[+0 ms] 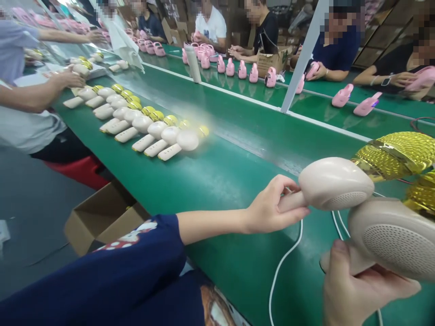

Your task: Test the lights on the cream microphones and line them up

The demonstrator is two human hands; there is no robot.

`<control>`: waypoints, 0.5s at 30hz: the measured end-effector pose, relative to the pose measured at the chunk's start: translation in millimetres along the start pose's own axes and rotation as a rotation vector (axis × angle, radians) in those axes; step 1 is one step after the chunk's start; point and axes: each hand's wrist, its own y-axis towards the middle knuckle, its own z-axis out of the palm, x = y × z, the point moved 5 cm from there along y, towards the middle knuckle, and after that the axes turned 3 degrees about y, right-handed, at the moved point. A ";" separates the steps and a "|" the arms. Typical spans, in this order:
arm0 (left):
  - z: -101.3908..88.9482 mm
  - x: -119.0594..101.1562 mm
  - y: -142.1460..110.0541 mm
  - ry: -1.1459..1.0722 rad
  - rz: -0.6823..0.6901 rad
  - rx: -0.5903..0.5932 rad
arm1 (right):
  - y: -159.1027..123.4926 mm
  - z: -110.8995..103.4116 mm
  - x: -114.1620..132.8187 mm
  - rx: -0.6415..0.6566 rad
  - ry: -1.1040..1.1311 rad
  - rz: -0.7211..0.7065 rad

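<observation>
My left hand [272, 206] is wrapped round the handle of a cream karaoke microphone [333, 181] with a round speaker body and a gold mesh head. At the lower right, my right hand [360, 285] grips the handle of a second cream microphone [397, 235], its perforated speaker face turned toward me. The bodies of the two microphones overlap in view, and the right one's gold head is partly cut off by the frame edge. A white cable [285, 258] hangs and curves beneath them over the green table [224, 185].
A row of similar microphones [139, 122] lies along the table, handles toward the near edge. Beyond a white rail [244, 102] and post [304, 56], people handle pink devices [242, 70]. At left, a co-worker's hand [70, 79] touches a microphone. An open carton [98, 217] stands below.
</observation>
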 end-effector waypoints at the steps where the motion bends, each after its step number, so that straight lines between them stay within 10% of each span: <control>1: -1.4 -0.2 1.1 0.002 0.002 -0.007 | 0.2 -0.3 1.1 -0.006 0.012 0.008; 9: 22.9 16.3 1.4 -0.917 -0.590 0.263 | -5.4 4.5 -20.3 0.151 0.303 0.613; 15: 37.7 23.6 -5.1 -1.210 -0.702 0.394 | -6.3 7.5 -26.7 0.119 0.272 0.486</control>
